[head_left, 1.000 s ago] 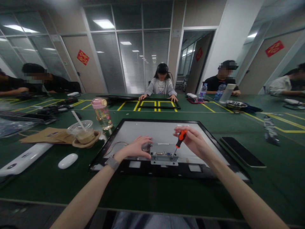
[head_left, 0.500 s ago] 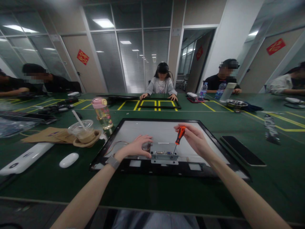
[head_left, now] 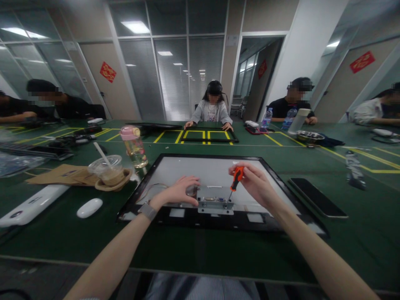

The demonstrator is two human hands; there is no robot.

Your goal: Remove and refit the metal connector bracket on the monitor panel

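A display panel [head_left: 175, 170] with a black frame and a pale back lies flat before me. Near its front edge sits a metal bracket [head_left: 215, 210] with video ports [head_left: 210, 199]. My right hand [head_left: 254, 179] grips an orange and black screwdriver [head_left: 236, 178], its shaft slanting down so the tip meets the bracket's right part, by a port. Fingers of my left hand [head_left: 183, 191] are spread at the bracket's left side; whether they press on it I cannot tell. Thin cables [head_left: 150, 189] run on the panel left of that hand.
Left of the panel are a pink-lidded bottle [head_left: 134, 146], an iced drink cup [head_left: 108, 168], a white mouse-shaped case [head_left: 89, 208] and a white device [head_left: 34, 204]. A black phone [head_left: 317, 196] lies at right. Across the table a person [head_left: 211, 106] holds a black frame [head_left: 209, 140].
Both hands keep nearly the same places. The screwdriver stays at the bracket, its handle shifted very slightly.
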